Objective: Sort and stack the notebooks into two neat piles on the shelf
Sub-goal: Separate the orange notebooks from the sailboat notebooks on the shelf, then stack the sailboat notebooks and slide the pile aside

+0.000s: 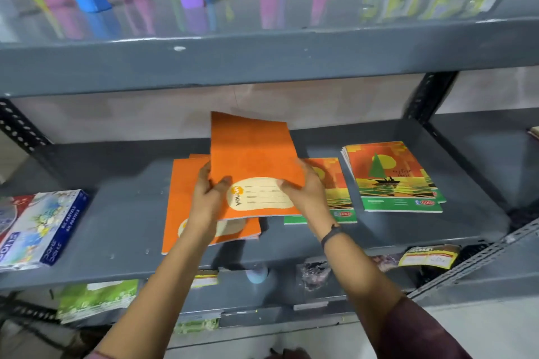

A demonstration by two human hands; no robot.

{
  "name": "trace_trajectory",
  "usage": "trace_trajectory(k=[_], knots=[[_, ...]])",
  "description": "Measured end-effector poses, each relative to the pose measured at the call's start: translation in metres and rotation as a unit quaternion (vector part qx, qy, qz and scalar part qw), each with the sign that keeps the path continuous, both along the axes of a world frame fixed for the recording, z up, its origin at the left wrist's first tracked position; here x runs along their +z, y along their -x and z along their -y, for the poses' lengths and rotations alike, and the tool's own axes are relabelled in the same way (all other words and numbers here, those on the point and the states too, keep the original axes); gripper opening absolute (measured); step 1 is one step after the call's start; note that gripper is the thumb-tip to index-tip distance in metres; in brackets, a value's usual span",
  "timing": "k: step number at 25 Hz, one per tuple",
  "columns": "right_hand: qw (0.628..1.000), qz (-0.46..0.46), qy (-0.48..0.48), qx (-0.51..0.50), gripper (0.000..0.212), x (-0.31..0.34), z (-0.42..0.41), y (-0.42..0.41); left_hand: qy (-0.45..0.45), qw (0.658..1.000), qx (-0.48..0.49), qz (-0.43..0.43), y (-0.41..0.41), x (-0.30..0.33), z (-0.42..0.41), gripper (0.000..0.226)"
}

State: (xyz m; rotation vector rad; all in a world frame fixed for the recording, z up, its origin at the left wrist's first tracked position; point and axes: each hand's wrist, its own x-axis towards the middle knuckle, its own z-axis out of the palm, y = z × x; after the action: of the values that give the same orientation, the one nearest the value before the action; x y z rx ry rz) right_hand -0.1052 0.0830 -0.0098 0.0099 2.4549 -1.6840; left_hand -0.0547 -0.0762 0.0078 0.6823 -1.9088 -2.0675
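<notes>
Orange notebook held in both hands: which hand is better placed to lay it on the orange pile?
Probably the left hand. It grips the orange notebook directly above the orange pile; the right hand hovers over the sailboat-cover notebook.

Grey shelf (122,213); orange pile (180,201); sailboat notebooks (393,178); box (43,224).

Held notebook (250,154) above left pile (186,183); sailboat pile (393,178) right.

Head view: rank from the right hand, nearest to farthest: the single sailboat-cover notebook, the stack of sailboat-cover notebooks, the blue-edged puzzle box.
From the right hand:
1. Single sailboat-cover notebook, partly beneath that hand.
2. Stack of sailboat-cover notebooks, farther right on the same shelf.
3. Blue-edged puzzle box, at the shelf's far left.
</notes>
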Motion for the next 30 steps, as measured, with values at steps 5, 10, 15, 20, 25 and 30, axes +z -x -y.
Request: trace_trajectory(k=[5,10,15,20,25,30], knots=[[0.985,-0.036,-0.138,0.092,0.058,-0.011,0.076,-0.018,0.251,0.959,0.055,0.123,-0.040,-0.031,0.074,0.032],[0.965,-0.087,-0.245,0.025,0.042,-0.020,0.056,-0.018,0.564,0.792,0.041,0.231,-0.049,-0.033,0.070,0.045],[0.941,-0.014,-0.306,-0.145,0.044,-0.031,-0.037,0.009,0.337,0.923,-0.184,-0.010,0.001,-0.020,-0.028,0.044],[0.955,0.013,-0.276,-0.107,0.064,-0.044,-0.051,0.015,0.216,0.934,-0.248,0.139,0.048,-0.043,-0.096,0.040],[0.960,0.065,-0.193,-0.192,0.064,-0.036,-0.041,0.018,0.163,0.965,-0.133,0.159,0.047,-0.046,-0.096,0.035],[0.974,-0.008,-0.107,-0.201,0.049,0.005,-0.030,0.022,-0.082,0.986,0.014,0.147,0.059,-0.036,-0.086,0.021]])
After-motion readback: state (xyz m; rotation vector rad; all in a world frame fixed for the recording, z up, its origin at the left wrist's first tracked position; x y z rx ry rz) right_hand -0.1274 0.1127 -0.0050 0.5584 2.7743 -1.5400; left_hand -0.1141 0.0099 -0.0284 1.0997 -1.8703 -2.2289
